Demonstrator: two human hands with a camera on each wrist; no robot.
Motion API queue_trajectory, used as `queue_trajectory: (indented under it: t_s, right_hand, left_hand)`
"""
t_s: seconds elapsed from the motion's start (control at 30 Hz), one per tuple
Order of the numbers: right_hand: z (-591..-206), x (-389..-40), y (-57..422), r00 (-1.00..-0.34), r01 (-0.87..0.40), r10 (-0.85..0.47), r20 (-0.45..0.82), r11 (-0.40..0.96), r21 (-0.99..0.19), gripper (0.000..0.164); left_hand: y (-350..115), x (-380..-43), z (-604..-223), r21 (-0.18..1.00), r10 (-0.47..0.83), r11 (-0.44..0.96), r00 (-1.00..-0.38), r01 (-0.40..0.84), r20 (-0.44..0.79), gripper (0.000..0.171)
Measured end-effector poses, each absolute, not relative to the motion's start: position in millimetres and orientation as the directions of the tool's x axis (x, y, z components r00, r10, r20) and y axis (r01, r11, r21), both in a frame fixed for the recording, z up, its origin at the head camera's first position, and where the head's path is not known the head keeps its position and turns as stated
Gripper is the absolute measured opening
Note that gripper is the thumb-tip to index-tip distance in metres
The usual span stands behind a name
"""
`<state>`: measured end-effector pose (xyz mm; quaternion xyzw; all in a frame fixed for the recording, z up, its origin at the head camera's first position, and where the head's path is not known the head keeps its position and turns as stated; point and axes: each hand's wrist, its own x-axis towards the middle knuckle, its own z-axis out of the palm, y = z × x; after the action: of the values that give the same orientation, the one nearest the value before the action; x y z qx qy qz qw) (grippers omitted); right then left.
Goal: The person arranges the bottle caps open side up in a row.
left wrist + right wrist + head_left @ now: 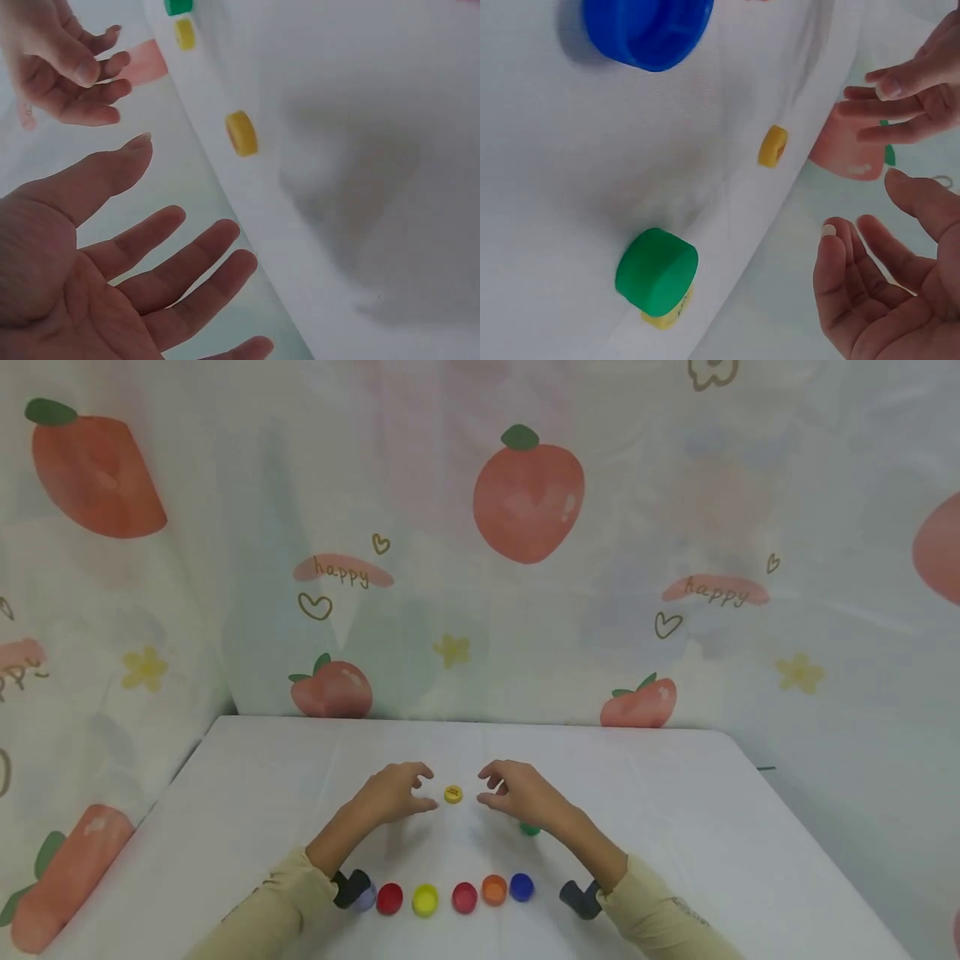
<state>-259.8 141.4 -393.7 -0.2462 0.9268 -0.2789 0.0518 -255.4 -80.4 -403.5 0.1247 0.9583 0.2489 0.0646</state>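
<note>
A small yellow disc (453, 794) with dark markings on top lies on the white table between the two hands. To its left is my left hand (393, 795), held above the table with fingers and thumb spread and nothing in them. Across from it, my right hand (519, 789) hovers with loosely bent fingers, also holding nothing. Below the right wrist a green cap (530, 828) is partly hidden by the forearm. The right wrist view shows that green cap (658, 271) overlapping a second yellow disc (662, 320).
Nearer the body runs a row of round caps: light purple (367, 899), red (389, 899), yellow (425, 900), pinkish red (464, 897), orange (494, 890) and blue (522, 887). Dark wrist cameras sit by both sleeves. A fruit-printed cloth (525, 643) hangs behind the table.
</note>
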Motion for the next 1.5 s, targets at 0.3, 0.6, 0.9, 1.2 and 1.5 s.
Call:
queue_trajectory:
  t_s: [0.3,0.6,0.9,1.2,1.5]
  right_hand:
    - [-402,-280,129,-0.871,-0.417,-0.491,0.024,0.714,-0.562,0.034]
    - [-398,-282,114,-0.859,-0.36,-0.498,-0.118,0.752,-0.552,0.04]
    - [-411,-295,105,-0.869,-0.357,-0.477,-0.133,0.79,-0.498,0.036]
    - [-416,-298,91,-0.885,-0.312,-0.43,-0.179,0.833,-0.457,0.024]
    - [-421,-301,88,-0.892,-0.296,-0.411,-0.187,0.846,-0.444,0.019]
  left_hand:
    - [-87,-276,-404,0.46,0.232,0.874,-0.967,0.159,-0.107,0.04]
    - [-75,-287,-403,0.438,0.271,0.881,-0.95,0.18,-0.153,0.036]
    - [-51,-304,-415,0.382,0.331,0.889,-0.931,0.253,-0.153,0.034]
    - [-46,-311,-420,0.394,0.323,0.891,-0.925,0.225,-0.201,0.018]
    - [-50,-312,-430,0.41,0.342,0.879,-0.922,0.245,-0.182,0.012]
